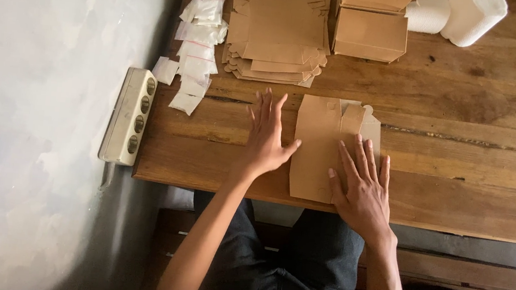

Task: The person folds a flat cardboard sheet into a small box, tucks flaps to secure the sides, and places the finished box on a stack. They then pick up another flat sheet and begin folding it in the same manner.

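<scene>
On the wooden table (pixel 459 152), both hands flat, right hand (pixel 361 186) pressing flat cardboard box (pixel 317 151), left hand (pixel 266 139) beside

On the wooden table (pixel 481 116) we see a stack of flat brown cardboard blanks (pixel 278 33), two folded brown boxes (pixel 372 25) beside it, small clear plastic bags (pixel 197 44) to the left, and white rolls (pixel 456 14) at the top. A white power strip (pixel 129 117) hangs at the table's left edge.

Single head-worn view, looking steeply down at the wooden table (pixel 465 89) edge (fairly close). Lap and grey floor (pixel 31 142) also in shot.
</scene>
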